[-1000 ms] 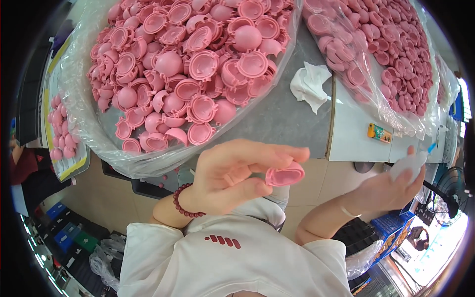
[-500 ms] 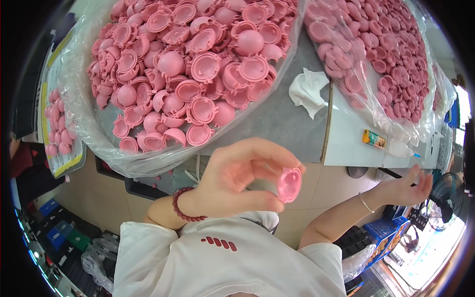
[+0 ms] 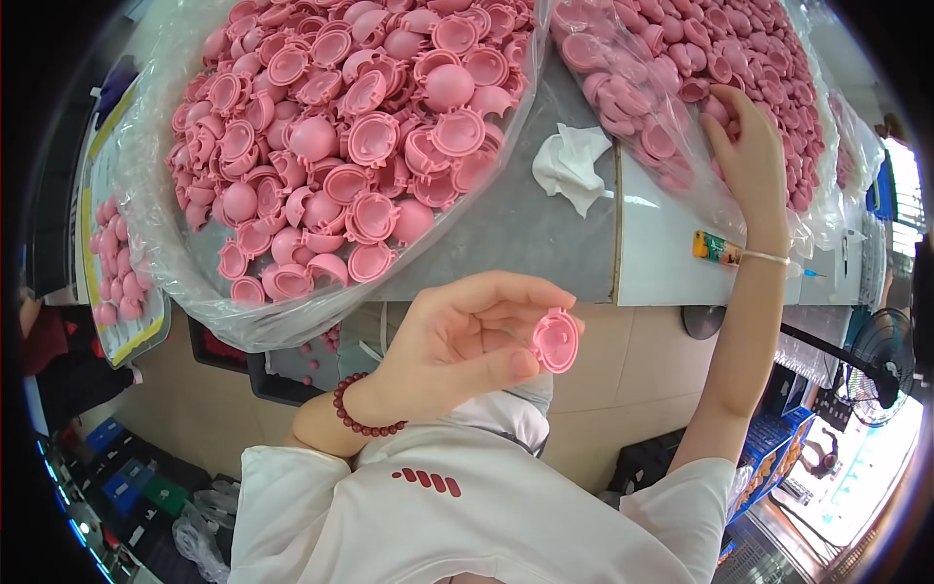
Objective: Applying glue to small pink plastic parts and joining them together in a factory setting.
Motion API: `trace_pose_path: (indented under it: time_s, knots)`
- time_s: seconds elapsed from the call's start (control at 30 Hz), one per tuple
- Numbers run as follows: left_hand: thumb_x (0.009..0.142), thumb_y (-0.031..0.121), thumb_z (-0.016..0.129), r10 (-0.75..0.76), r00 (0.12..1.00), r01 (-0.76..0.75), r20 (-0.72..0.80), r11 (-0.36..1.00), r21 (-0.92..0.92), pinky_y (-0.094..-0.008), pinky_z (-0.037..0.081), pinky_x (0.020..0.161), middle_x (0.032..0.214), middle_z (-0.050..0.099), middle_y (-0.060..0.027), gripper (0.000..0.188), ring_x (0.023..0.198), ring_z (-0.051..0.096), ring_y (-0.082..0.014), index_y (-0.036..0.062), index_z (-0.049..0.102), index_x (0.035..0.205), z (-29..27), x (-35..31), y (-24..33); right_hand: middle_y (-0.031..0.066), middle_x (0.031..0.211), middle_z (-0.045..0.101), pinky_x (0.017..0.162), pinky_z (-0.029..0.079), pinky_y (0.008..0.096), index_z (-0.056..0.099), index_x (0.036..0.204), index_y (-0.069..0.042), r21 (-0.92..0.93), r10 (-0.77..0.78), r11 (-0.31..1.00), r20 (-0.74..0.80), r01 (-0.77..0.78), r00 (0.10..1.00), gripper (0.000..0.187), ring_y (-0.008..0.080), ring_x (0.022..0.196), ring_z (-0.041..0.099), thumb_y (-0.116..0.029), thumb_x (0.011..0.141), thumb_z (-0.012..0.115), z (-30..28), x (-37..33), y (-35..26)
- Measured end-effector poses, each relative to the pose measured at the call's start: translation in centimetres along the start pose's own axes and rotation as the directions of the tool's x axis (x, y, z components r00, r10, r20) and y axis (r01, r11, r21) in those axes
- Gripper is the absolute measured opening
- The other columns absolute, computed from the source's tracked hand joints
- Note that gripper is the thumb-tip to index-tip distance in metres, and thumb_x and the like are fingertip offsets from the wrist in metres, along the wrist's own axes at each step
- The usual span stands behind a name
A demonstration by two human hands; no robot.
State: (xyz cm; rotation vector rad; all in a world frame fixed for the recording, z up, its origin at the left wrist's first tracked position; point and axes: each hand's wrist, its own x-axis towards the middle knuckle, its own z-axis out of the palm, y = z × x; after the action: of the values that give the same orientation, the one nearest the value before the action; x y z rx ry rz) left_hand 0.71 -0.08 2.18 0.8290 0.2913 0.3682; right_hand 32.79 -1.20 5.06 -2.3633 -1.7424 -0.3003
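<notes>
My left hand (image 3: 457, 346), with a dark red bead bracelet on its wrist, holds one round pink plastic shell (image 3: 556, 341) between thumb and fingertips, in front of my chest. The shell's hollow ribbed side faces me. My right hand (image 3: 751, 161) is stretched out to the clear bag of pink shells (image 3: 681, 58) on the right and lies on the pile, its fingertips among the pieces. Whether they grip one is hidden. A second, larger clear bag of the same pink shells (image 3: 341, 146) lies at the left.
Both bags rest on a grey table (image 3: 506, 234) with a crumpled white cloth (image 3: 572, 165) between them. A small orange-green tube (image 3: 715, 248) lies near the table's edge. A tray of pink pieces (image 3: 117, 282) sits far left, blue crates (image 3: 117, 477) and a fan (image 3: 880, 365) stand on the floor.
My right hand rose from low beside the table's edge up onto the right bag's pile. My left hand turned the pink shell so that its hollow side faces me.
</notes>
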Motion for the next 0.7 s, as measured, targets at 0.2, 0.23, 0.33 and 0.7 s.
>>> trace_pose_path:
  time_s: [0.2,0.23,0.33,0.7]
  knots:
    - [0.073,0.016,0.066,-0.029,0.999,0.025,-0.031,0.990,-0.139,-0.0310,0.043,0.085,0.104,0.053,-0.0151,0.047,0.101,0.052,-0.0245,-0.0050,0.044,0.110,-0.4,-0.1,-0.2,-0.0018,0.069,0.057,0.053,0.034,0.0163,0.055,0.086,-0.003,0.783,0.104,0.593,0.155,-0.187,0.982,0.022,0.0039,0.062,0.048,-0.001,0.066,0.064,-3.8,-6.9,-6.7]
    - [0.073,0.013,0.066,0.011,0.999,-0.014,-0.033,0.996,-0.092,-0.0319,0.042,0.086,0.105,0.053,-0.0162,0.046,0.102,0.052,-0.0249,-0.0050,0.043,0.110,-0.5,-0.3,-0.2,-0.0002,0.074,0.056,0.054,0.036,0.0172,0.055,0.089,-0.003,0.778,0.000,0.593,0.258,-0.208,0.966,0.025,0.0048,0.063,0.048,0.001,0.066,0.063,-3.7,-8.0,-7.2]
    - [0.072,0.007,0.065,0.091,0.996,-0.091,-0.024,0.996,-0.009,-0.0334,0.042,0.087,0.108,0.052,-0.0183,0.045,0.103,0.051,-0.0259,-0.0050,0.043,0.110,-0.5,-0.3,-0.3,0.0029,0.080,0.055,0.054,0.038,0.0188,0.056,0.091,-0.002,0.709,-0.050,0.686,0.267,-0.161,0.962,0.029,0.0067,0.065,0.048,0.004,0.063,0.063,-2.8,-9.4,-8.6]
    - [0.072,0.000,0.063,0.238,0.971,-0.233,0.015,0.932,0.277,-0.0310,0.045,0.082,0.111,0.050,-0.0205,0.041,0.099,0.053,-0.0226,-0.0057,0.047,0.109,-0.1,-0.2,-0.8,0.0129,0.083,0.057,0.057,0.043,0.0246,0.058,0.082,0.002,0.821,-0.131,0.511,-0.220,0.256,0.967,0.032,0.0200,0.068,0.054,0.003,0.052,0.066,-2.3,-12.1,-12.8]
